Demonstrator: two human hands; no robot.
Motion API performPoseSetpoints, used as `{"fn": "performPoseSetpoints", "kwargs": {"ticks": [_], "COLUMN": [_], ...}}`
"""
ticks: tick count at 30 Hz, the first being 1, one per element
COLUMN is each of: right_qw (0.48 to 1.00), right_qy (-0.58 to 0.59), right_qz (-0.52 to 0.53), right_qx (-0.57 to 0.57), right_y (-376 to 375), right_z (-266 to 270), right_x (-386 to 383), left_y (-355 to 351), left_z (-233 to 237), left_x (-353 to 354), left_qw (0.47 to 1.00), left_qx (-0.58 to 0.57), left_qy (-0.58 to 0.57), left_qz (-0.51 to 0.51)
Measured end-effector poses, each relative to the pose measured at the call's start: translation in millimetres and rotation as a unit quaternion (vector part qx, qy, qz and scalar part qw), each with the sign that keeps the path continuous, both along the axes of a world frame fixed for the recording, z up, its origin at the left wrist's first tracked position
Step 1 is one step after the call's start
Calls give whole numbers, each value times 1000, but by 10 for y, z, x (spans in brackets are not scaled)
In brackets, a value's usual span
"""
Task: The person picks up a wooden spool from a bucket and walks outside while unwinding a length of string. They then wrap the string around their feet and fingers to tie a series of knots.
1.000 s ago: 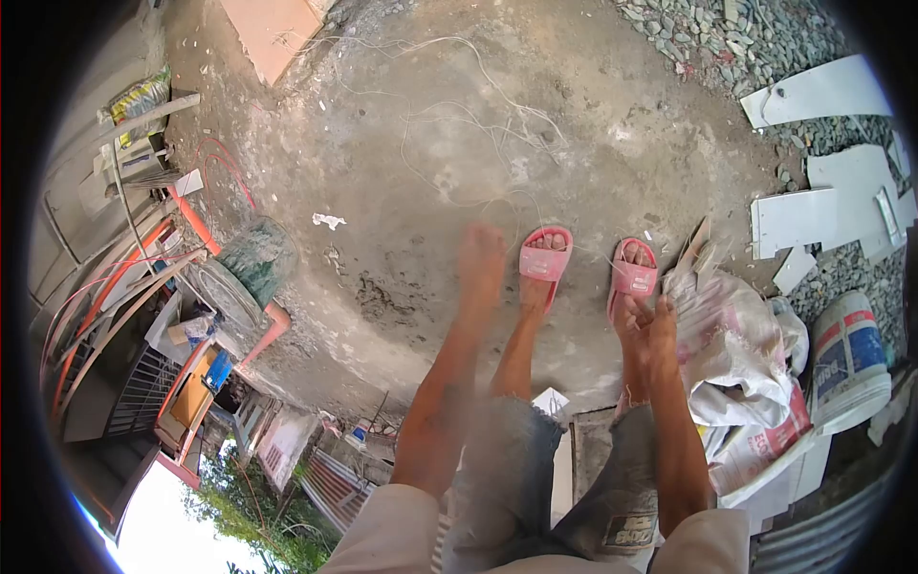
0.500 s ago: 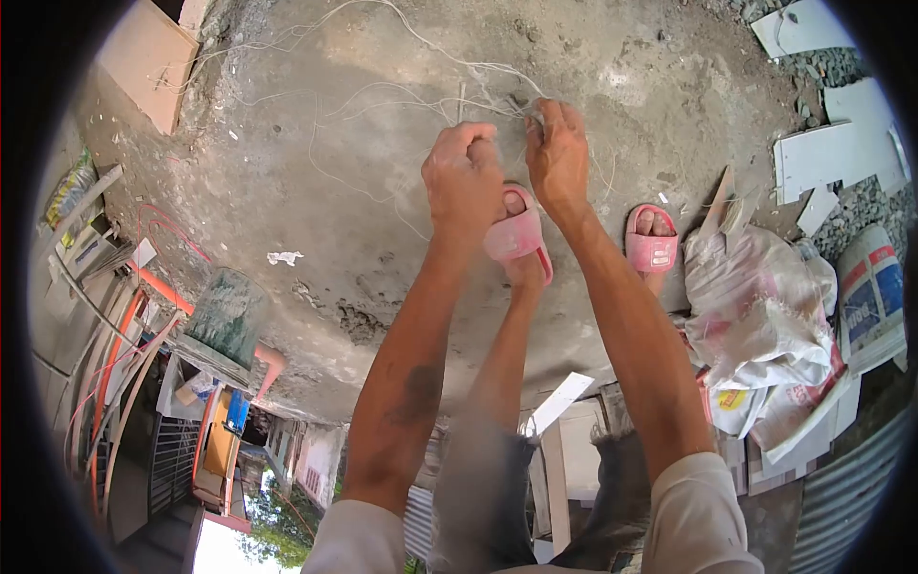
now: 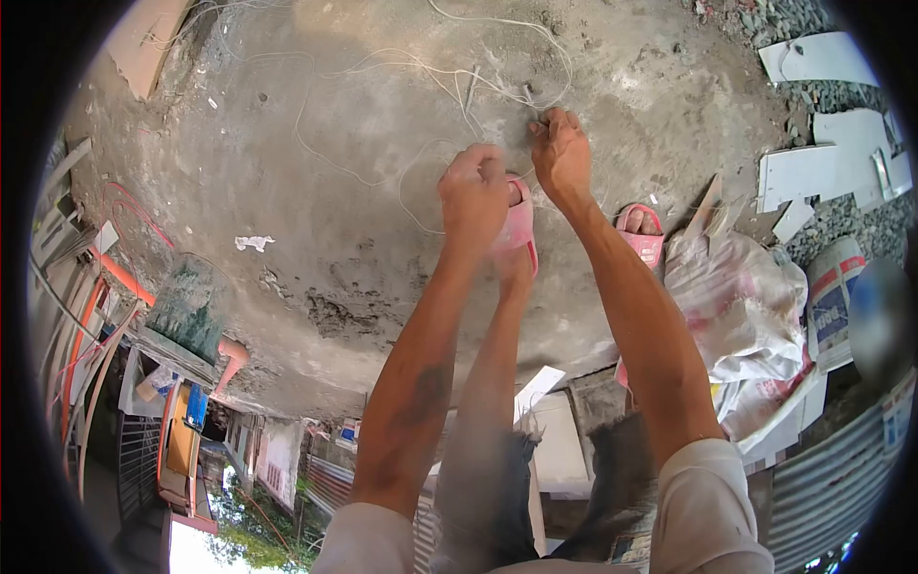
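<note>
Thin whitish string (image 3: pixel 411 59) lies in loose loops over the rough concrete ground (image 3: pixel 316 201). My left hand (image 3: pixel 473 191) is closed in a pinch above my pink slipper (image 3: pixel 517 225), and a strand runs up to its fingers. Just to the right, my right hand (image 3: pixel 562 158) is also pinched closed, its fingertips by the string; the exact grip is too small to see. The hands are apart. Beyond them, a short thin rod (image 3: pixel 471 89) sticks up from the ground beside the strands.
At right are a white sack (image 3: pixel 732 297), a bucket (image 3: pixel 834 306) and broken white panels (image 3: pixel 813 163) on gravel. A stained block-shaped container (image 3: pixel 186 306), orange pipe (image 3: pixel 124 277) and hoses lie at left. A tan board (image 3: pixel 143 43) is at upper left.
Both hands sit slightly lower and a little further apart from the string's loops, which now lie more open beyond them. The view has shifted, moving the surroundings left.
</note>
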State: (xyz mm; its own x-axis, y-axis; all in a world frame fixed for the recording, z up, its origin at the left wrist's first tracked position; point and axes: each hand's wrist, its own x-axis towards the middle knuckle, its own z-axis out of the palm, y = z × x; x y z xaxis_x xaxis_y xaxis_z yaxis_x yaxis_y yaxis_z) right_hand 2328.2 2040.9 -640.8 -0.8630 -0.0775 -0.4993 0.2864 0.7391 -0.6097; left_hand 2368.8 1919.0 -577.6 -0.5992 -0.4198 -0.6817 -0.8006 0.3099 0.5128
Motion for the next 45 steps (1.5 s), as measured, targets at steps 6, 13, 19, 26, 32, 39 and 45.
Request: {"fn": "performPoseSetpoints", "kwargs": {"ticks": [6, 13, 19, 26, 32, 39, 45], "right_qw": [995, 978, 984, 963, 920, 839, 827], "right_qy": [-70, -174, -142, -226, -274, -378, -383], "right_qz": [10, -67, -79, -121, -216, -281, -258], "right_qx": [-64, -99, -70, -83, -179, -272, -321], "right_y": [172, 372, 335, 411, 169, 51, -82], "right_z": [874, 1325, 1470, 1689, 1954, 1926, 1938], "right_x": [154, 182, 259, 346, 295, 253, 176], "left_y": [1, 23, -18, -274, -181, -296, -426], "left_z": [207, 438, 480, 878, 982, 1130, 1294], "left_x": [-143, -262, -221, -505, -157, -148, -195], "left_qw": [958, 930, 968, 938, 942, 947, 973], "left_qx": [229, 348, 233, 250, 309, 295, 225], "left_qy": [-11, -42, -22, 14, -30, -70, 21], "left_qz": [173, 111, 91, 241, 123, 103, -44]}}
